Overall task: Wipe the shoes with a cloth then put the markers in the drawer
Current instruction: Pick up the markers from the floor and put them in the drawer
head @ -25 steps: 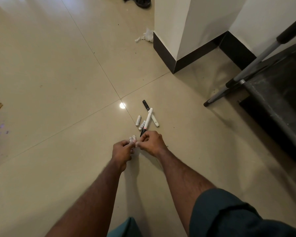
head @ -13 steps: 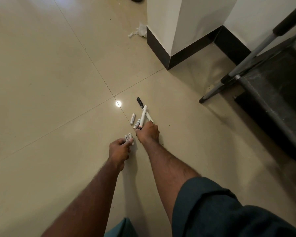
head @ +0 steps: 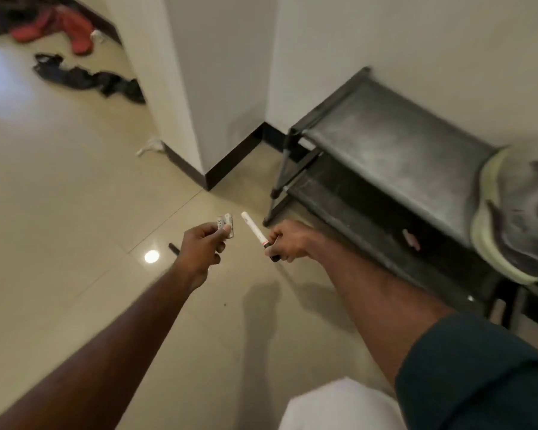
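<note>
A: Above the tiled floor (head: pixel 75 212), both hands carry markers. Handling?
B: Light, stiff, smooth; take them mid-barrel.
A: Hands?
B: Left hand (head: pixel 202 249) curls round short white markers (head: pixel 225 226); right hand (head: pixel 288 242) fists the long white marker (head: pixel 253 228) near its dark end (one dark marker (head: pixel 174 248) lies on the floor).

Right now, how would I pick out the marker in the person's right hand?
Start at the dark metal shoe rack against the white wall, then drop to its lower left corner. The right hand there grips a long white marker with a black end, unlike the short white pieces in the left hand.
</note>
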Action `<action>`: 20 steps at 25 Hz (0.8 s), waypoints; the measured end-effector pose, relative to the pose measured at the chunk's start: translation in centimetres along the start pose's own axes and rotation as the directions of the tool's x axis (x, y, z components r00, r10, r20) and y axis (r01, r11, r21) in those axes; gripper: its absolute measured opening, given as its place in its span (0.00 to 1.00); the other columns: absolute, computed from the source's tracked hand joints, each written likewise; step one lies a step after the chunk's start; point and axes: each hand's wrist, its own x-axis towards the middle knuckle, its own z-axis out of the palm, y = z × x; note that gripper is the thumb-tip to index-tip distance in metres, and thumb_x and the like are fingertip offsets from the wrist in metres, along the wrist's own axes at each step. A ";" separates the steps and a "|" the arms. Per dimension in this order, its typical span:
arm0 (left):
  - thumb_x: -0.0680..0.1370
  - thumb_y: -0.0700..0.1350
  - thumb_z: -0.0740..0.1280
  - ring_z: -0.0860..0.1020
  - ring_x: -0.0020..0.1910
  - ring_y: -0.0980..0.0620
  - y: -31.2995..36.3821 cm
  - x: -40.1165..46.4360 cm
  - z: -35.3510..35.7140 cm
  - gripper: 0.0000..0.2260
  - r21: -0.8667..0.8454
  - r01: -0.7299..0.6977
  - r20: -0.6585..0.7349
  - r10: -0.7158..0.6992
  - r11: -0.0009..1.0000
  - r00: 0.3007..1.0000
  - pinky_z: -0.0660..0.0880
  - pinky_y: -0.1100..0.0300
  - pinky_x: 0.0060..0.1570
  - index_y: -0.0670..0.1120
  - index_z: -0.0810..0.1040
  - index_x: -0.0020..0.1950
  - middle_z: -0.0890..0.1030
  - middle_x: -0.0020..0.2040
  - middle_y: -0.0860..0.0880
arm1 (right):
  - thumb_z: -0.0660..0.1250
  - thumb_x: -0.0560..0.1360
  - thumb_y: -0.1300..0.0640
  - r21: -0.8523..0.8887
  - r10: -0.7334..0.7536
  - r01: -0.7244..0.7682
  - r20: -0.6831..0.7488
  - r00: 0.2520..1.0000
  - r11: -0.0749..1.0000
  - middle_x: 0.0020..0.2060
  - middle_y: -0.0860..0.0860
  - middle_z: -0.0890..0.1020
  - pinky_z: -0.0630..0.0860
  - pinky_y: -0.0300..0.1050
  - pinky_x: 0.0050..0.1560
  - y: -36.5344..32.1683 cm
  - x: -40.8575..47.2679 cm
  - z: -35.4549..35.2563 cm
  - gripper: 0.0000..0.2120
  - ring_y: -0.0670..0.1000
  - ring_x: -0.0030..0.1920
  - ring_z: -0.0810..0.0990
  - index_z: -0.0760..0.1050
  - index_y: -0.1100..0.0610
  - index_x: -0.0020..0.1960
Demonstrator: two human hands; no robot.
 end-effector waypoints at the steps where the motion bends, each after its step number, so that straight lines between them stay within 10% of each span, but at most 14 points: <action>1: 0.81 0.43 0.70 0.70 0.31 0.57 2.3 -0.9 1.8 0.07 0.054 -0.035 0.080 0.031 0.998 0.996 0.63 0.64 0.26 0.42 0.83 0.45 0.75 0.37 0.48 | 0.72 0.74 0.61 0.019 -0.006 0.007 -0.051 0.999 1.000 0.38 0.56 0.84 0.73 0.39 0.31 1.0 -3.1 -1.6 0.02 0.49 0.33 0.76 0.80 0.58 0.45; 12: 0.81 0.42 0.69 0.64 0.27 0.56 19.9 -23.6 24.4 0.07 0.254 -0.441 0.700 0.151 0.861 0.698 0.57 0.67 0.23 0.43 0.79 0.44 0.69 0.32 0.48 | 0.77 0.71 0.60 0.179 -0.007 0.162 -0.650 0.760 0.970 0.33 0.52 0.84 0.76 0.44 0.33 12.8 -44.8 -10.8 0.06 0.47 0.30 0.79 0.79 0.56 0.44; 20: 0.79 0.42 0.71 0.65 0.27 0.55 13.0 -48.0 47.9 0.06 0.144 -0.576 0.931 0.087 0.804 0.354 0.56 0.66 0.26 0.39 0.83 0.48 0.77 0.34 0.49 | 0.74 0.74 0.62 0.448 0.299 0.165 -0.786 0.542 0.879 0.30 0.51 0.83 0.74 0.41 0.30 32.1 -68.2 -5.9 0.05 0.48 0.31 0.79 0.79 0.60 0.47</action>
